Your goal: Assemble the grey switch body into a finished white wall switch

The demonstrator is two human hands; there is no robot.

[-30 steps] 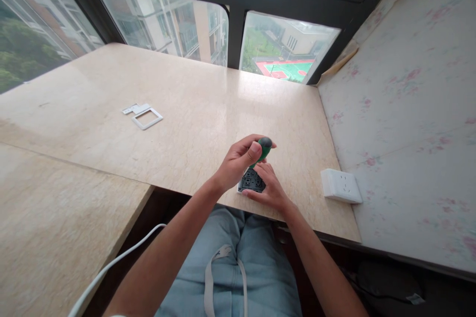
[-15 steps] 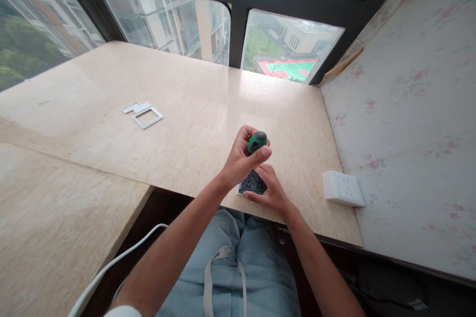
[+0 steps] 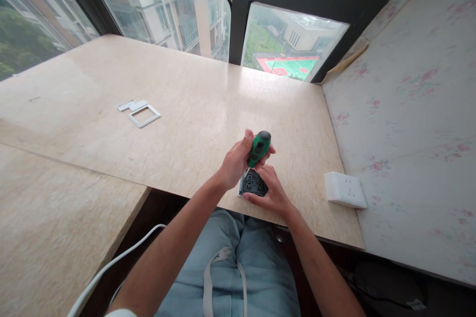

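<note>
Two frame pieces (image 3: 139, 112) far left, socket (image 3: 345, 190) right; my left hand (image 3: 234, 163) grips screwdriver (image 3: 259, 147), right hand (image 3: 273, 190) clamps module (image 3: 252, 183); handle leans further right than before.

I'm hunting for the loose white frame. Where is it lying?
In the head view the white frame lies flat on the marble tabletop, well to the left of the left hand, with a smaller white piece at its far-left side.

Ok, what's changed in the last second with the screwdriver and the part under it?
The left hand regripped the green screwdriver: the thumb lay over the handle a second ago, then the handle stood upright in the fist, now it leans right with more green showing. The right hand keeps holding the dark socket insert at the table edge. White wall socket and white frame unmoved.
</note>
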